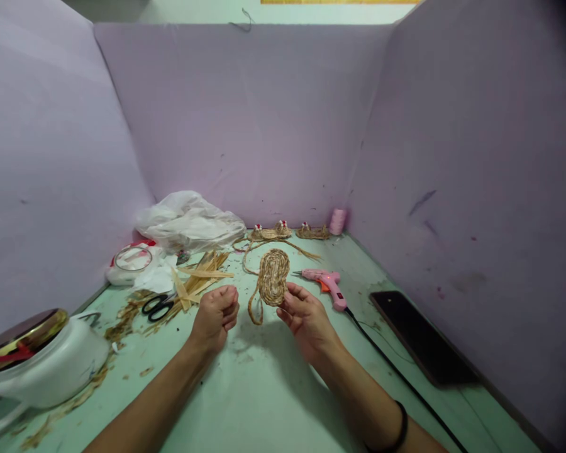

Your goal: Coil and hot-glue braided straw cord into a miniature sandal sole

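My right hand (305,318) pinches the lower edge of an oval coil of braided straw (273,275) and holds it upright above the green table (259,390). A loose braided tail (255,308) hangs from the coil toward the table. My left hand (216,316) is curled into a loose fist just left of that tail, and I cannot make out anything in it. Both forearms reach in from the bottom edge.
A pink glue gun (326,284) with a black cord lies right of the coil, a dark phone (422,336) further right. Black scissors (158,307), straw strips (200,277), a plastic bag (188,220), a white jar (40,358) stand left. Small woven pieces (283,231) sit at the back. Purple panels enclose the table.
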Tool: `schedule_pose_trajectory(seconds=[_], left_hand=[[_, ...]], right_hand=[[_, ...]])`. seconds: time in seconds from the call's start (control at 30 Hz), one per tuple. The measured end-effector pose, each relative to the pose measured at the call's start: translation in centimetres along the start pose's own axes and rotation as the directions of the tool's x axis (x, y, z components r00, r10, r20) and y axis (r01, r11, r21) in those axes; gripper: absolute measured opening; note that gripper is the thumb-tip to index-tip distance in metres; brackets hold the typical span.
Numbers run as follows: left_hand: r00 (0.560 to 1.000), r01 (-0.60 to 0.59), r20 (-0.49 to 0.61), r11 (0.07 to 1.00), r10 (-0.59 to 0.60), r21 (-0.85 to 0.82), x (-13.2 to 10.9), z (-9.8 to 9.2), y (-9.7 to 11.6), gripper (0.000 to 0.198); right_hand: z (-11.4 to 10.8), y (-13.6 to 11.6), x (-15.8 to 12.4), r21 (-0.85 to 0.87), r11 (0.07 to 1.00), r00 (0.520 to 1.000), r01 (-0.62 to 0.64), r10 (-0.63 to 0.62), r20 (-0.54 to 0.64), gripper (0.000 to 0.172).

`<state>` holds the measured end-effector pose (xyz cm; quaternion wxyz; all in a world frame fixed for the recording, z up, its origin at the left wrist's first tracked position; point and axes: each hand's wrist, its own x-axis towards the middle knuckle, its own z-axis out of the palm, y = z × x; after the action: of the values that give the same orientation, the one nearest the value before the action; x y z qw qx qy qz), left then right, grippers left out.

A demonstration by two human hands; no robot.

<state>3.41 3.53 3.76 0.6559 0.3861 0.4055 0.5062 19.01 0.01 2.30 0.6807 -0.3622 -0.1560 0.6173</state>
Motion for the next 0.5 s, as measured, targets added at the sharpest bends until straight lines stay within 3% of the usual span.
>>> schedule_pose_trajectory(seconds=[0.23,0.3,0.43,0.5], left_hand=[[0.998,0.004,-0.061,0.999,-0.001,0.036,0.2,0.3,-0.8,0.058],[0.998,-0.029,-0.063,0.999,0.031,0.038,0.2,0.4,-1.0,0.055],[0.994,-0.093,-0.051,0.995,0.095,0.035,0.1,0.6,-1.2,0.03],[0.992,-0.11,-0.058,0.994,0.111,0.02,-0.1,0.6,-1.2,0.037]], right_hand=[[0.0,0.2,-0.1,-0.003,1.0,1.0,-0.007,0.007,0.003,0.043],[-0.1,0.3,-0.1,-0.004,1.0,1.0,-0.01,0.01,0.008,0.043],[-0.1,0.4,-0.2,-0.005,1.0,1.0,-0.007,0.007,0.023,0.042],[0.0,0.4,-0.3,-0.005,1.0,1.0,0.008,-0.007,0.027,0.04]])
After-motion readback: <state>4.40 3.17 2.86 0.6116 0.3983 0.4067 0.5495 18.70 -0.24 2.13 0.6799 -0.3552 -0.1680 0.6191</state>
